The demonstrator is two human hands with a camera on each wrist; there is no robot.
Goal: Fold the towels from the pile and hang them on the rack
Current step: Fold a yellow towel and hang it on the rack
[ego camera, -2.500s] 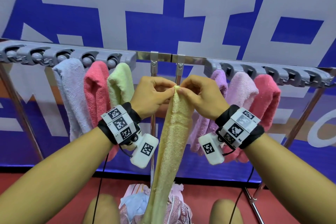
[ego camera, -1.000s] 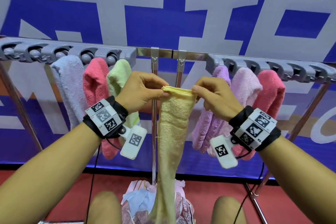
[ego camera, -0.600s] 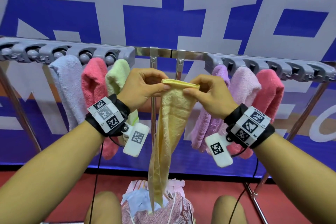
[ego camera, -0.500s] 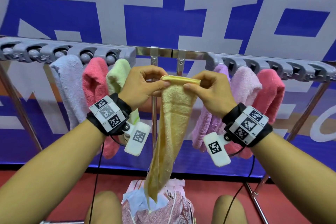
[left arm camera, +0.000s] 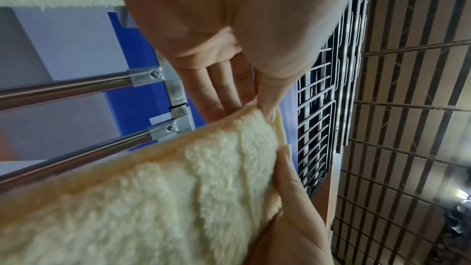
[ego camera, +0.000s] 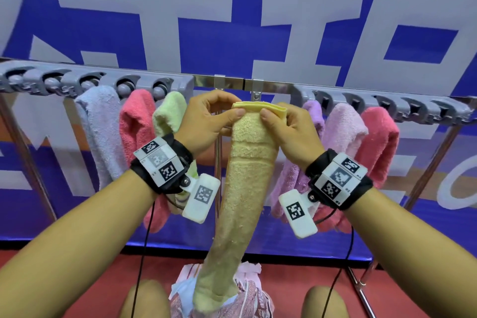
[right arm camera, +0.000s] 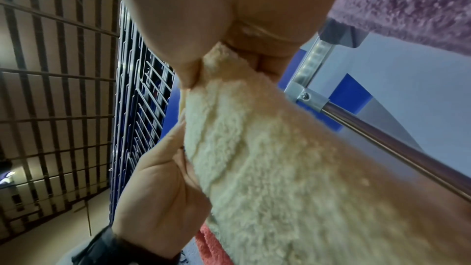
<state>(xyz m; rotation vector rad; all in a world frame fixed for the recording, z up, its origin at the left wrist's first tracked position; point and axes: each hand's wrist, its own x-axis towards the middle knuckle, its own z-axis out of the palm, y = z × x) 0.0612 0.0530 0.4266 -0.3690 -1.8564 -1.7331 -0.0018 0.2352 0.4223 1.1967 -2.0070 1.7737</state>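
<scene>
Since the earlier frames, both hands have drawn close together again and the yellow towel [ego camera: 246, 175] hangs doubled, its lower end now gathered just above the pile [ego camera: 232, 299] between the knees. Left hand [ego camera: 206, 124] pinches the top fold's left corner between thumb and fingers; right hand [ego camera: 289, 129] pinches the right corner likewise, fingers curled behind the cloth. Fold edge lies level, in front of the bare middle of the rack [ego camera: 232, 82], below its rail and not touching it. Lavender [ego camera: 100, 137], pink [ego camera: 136, 121] and green [ego camera: 167, 113] towels hang from the left clip bar; purple [ego camera: 313, 113], pale pink [ego camera: 343, 134] and coral [ego camera: 376, 142] towels hang from the right. Wrist views show thumbs [left arm camera: 267, 98] [right arm camera: 188, 67] pressed on terry pile.
</scene>
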